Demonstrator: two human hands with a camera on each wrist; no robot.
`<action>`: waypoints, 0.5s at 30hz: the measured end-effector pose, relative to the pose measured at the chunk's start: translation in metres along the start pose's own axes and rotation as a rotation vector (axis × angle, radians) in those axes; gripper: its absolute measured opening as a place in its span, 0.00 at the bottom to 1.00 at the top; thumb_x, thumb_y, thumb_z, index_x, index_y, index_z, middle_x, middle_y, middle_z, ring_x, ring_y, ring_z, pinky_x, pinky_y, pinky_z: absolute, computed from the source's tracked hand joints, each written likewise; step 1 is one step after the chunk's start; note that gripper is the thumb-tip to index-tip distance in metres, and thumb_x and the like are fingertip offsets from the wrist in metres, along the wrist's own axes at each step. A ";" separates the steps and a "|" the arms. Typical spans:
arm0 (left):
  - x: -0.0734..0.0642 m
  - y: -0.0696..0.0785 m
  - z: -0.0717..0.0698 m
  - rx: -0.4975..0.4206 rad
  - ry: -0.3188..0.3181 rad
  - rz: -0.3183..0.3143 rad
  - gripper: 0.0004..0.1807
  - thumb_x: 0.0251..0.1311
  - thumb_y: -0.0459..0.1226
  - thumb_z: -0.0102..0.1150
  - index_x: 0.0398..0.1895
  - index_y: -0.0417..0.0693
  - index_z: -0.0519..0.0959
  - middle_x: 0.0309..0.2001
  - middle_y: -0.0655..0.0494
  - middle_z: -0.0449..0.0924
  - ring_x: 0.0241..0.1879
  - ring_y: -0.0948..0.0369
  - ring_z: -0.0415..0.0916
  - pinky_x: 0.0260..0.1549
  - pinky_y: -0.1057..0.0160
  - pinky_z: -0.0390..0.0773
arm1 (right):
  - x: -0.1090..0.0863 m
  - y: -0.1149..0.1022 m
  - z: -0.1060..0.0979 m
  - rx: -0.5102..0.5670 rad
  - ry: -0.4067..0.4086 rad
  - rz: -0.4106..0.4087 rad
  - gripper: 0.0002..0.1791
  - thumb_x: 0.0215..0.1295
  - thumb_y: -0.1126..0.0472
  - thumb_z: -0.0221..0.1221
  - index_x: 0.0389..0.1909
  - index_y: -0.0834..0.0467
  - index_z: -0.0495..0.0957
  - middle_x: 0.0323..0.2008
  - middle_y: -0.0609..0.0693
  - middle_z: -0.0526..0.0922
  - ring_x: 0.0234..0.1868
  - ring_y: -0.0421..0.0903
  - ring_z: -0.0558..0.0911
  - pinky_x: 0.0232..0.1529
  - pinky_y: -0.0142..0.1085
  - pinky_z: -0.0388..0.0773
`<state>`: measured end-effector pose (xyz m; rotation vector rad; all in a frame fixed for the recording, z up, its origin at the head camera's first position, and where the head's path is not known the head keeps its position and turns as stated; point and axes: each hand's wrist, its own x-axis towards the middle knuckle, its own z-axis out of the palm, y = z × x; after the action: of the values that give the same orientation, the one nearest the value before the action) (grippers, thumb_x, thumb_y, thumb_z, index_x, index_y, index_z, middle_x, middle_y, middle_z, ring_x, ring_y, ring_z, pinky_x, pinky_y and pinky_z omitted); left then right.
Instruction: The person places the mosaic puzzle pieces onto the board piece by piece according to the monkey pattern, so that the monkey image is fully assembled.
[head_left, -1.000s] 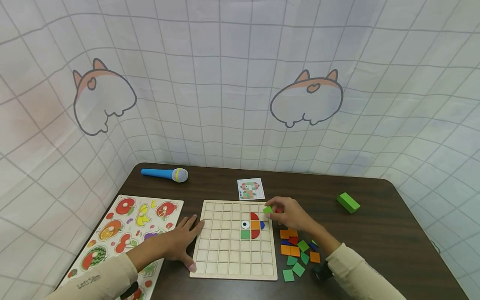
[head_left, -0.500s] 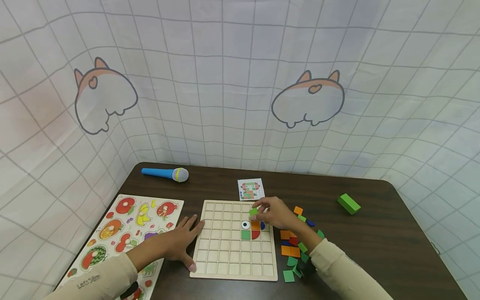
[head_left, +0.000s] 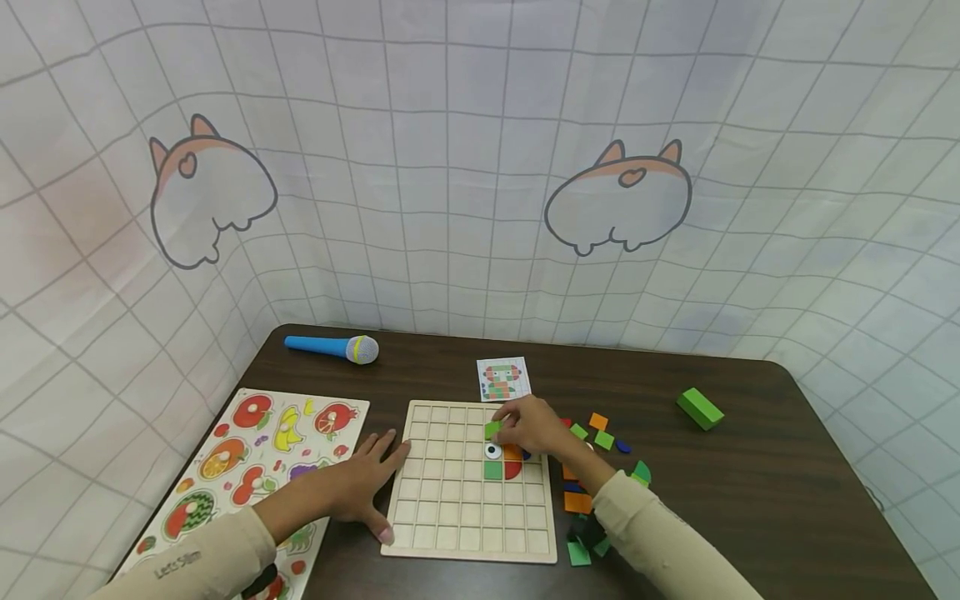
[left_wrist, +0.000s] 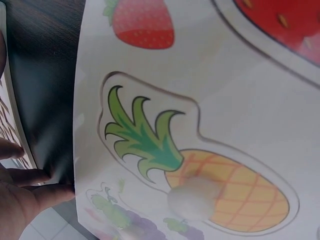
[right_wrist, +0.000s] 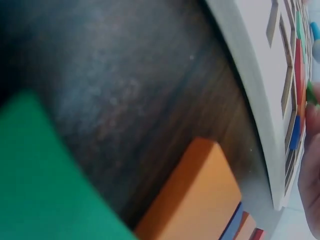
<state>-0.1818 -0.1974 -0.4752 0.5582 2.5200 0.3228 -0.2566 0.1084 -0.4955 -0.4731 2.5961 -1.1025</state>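
My right hand (head_left: 531, 425) pinches a light green square tile (head_left: 492, 430) between thumb and fingers. The tile is over the wooden grid board (head_left: 435, 533), just above an eye tile (head_left: 492, 451). In the board near it lie a green square tile (head_left: 492, 470), an orange tile (head_left: 513, 452) and a red rounded piece (head_left: 513, 471); my hand partly covers others. With spread fingers, my left hand (head_left: 362, 486) rests along the board's left edge. The right wrist view shows the fingers (right_wrist: 311, 165) at its right edge, the green tile only partly visible.
Loose coloured pieces, including an orange square (head_left: 598, 422), lie right of the board. A fruit knob puzzle (head_left: 258, 429) lies left, under my left forearm. Behind are a printed pattern card (head_left: 504, 379) and toy microphone (head_left: 330, 347). A green block (head_left: 701, 408) stands at right.
My right hand has moved left with the green tile, from the board's upper right corner to just above the eye tile. The left hand has stayed at the board's edge.
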 end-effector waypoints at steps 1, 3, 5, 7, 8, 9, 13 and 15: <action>0.000 0.000 0.000 0.001 -0.001 0.000 0.70 0.36 0.63 0.78 0.81 0.50 0.49 0.80 0.35 0.42 0.78 0.34 0.40 0.67 0.35 0.63 | 0.001 0.000 0.001 -0.022 0.004 -0.005 0.13 0.59 0.62 0.71 0.45 0.60 0.86 0.27 0.45 0.84 0.26 0.40 0.77 0.30 0.32 0.75; 0.000 -0.001 0.000 0.003 -0.001 0.000 0.70 0.36 0.63 0.77 0.81 0.50 0.49 0.80 0.35 0.42 0.78 0.33 0.40 0.67 0.34 0.63 | 0.001 -0.001 0.001 -0.055 0.005 -0.009 0.13 0.58 0.61 0.71 0.44 0.59 0.86 0.25 0.44 0.83 0.24 0.40 0.77 0.29 0.32 0.74; 0.000 -0.001 0.000 0.009 -0.003 -0.002 0.70 0.36 0.63 0.77 0.81 0.50 0.49 0.80 0.35 0.42 0.78 0.33 0.40 0.66 0.34 0.63 | 0.002 -0.003 0.001 -0.077 0.001 -0.012 0.14 0.58 0.60 0.72 0.44 0.59 0.87 0.24 0.44 0.82 0.23 0.40 0.76 0.28 0.32 0.73; -0.001 -0.002 0.001 0.008 -0.004 -0.007 0.70 0.36 0.63 0.77 0.81 0.50 0.49 0.80 0.35 0.42 0.78 0.33 0.40 0.66 0.34 0.63 | 0.002 -0.003 -0.001 -0.088 -0.003 -0.010 0.15 0.57 0.59 0.72 0.45 0.59 0.86 0.25 0.44 0.82 0.23 0.40 0.76 0.27 0.32 0.73; -0.001 -0.002 0.001 0.006 -0.004 -0.006 0.70 0.36 0.63 0.77 0.81 0.50 0.49 0.80 0.35 0.42 0.78 0.33 0.40 0.66 0.34 0.63 | 0.002 -0.003 -0.002 -0.090 -0.004 -0.008 0.15 0.58 0.59 0.72 0.45 0.58 0.86 0.25 0.44 0.82 0.24 0.40 0.76 0.27 0.32 0.73; -0.001 -0.002 0.000 0.005 -0.004 -0.006 0.70 0.36 0.63 0.77 0.81 0.50 0.49 0.80 0.35 0.42 0.78 0.33 0.40 0.66 0.34 0.63 | 0.002 -0.003 -0.004 -0.090 -0.006 -0.013 0.15 0.59 0.58 0.71 0.46 0.58 0.86 0.26 0.45 0.83 0.24 0.40 0.76 0.27 0.33 0.74; -0.001 -0.002 0.000 -0.008 0.004 0.010 0.70 0.36 0.62 0.78 0.81 0.50 0.48 0.80 0.35 0.41 0.77 0.32 0.39 0.66 0.34 0.64 | -0.002 0.006 -0.018 -0.053 -0.017 -0.079 0.13 0.65 0.58 0.66 0.47 0.59 0.85 0.31 0.48 0.83 0.24 0.42 0.78 0.26 0.33 0.75; -0.002 -0.001 0.000 -0.009 0.009 0.019 0.71 0.36 0.62 0.78 0.81 0.49 0.47 0.80 0.34 0.41 0.77 0.32 0.39 0.65 0.33 0.63 | -0.006 0.013 -0.027 -0.027 -0.019 -0.116 0.13 0.67 0.59 0.64 0.48 0.61 0.84 0.32 0.50 0.83 0.23 0.45 0.79 0.25 0.34 0.76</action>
<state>-0.1808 -0.1994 -0.4750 0.5792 2.5215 0.3448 -0.2642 0.1369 -0.4862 -0.6448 2.5983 -1.0946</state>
